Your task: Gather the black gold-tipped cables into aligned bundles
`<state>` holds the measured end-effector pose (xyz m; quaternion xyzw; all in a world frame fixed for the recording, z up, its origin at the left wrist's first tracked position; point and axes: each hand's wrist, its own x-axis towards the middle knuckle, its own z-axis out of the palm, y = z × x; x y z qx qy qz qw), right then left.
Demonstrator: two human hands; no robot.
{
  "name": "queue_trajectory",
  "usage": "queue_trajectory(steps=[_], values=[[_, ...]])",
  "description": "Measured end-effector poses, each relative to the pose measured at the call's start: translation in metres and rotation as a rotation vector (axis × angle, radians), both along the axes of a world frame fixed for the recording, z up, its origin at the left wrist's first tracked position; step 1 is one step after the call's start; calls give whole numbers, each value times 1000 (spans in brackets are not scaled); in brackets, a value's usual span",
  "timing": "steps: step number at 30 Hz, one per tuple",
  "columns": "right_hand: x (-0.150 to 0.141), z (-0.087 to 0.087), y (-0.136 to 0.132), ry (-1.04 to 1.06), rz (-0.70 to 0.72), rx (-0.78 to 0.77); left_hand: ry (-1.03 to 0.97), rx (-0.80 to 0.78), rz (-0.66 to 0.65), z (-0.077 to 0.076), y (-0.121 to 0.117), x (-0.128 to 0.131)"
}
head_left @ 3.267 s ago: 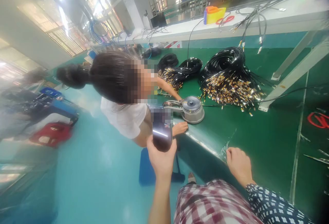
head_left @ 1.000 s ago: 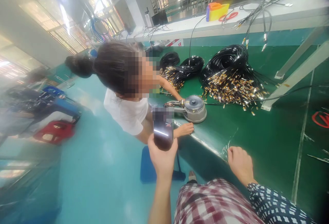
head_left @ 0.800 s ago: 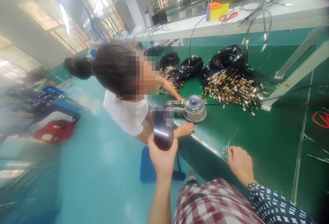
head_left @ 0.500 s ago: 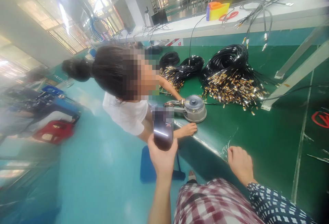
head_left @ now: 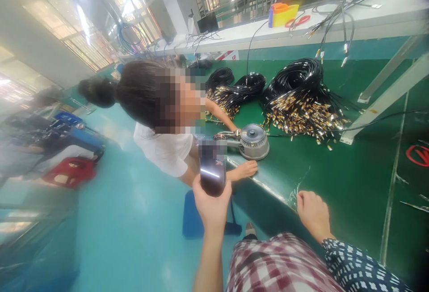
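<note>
My left hand grips a dark smartphone upright, thumb and fingers along its lower sides; a bright line is reflected on its glossy face. My right hand rests on the front edge of the green worktable. Its fingers are curled in, and the inside of the hand is hidden. Whitish scratch-like marks lie by the knuckles. Beyond the phone, a round grey machine with a ringed top stands at the table edge, between a co-worker's two hands.
A co-worker in a white shirt sits at the left. Bundles of black cables with gold-coloured ends lie on the table. A slanted metal shelf support rises at the right. A yellow bin stands on the white shelf.
The co-worker's head has shifted slightly left. Both of my hands and the phone stay where they were.
</note>
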<state>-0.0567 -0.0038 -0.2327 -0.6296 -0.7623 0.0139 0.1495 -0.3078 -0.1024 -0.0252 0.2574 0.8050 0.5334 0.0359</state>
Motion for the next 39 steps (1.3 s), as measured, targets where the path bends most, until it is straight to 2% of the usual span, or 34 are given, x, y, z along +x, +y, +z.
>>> queue_trajectory(steps=[28, 39], values=[[2, -7, 0, 7, 10, 33, -6, 20, -12, 4, 0, 1], [2, -7, 0, 5, 8, 33, -11, 22, -17, 1, 2, 1]])
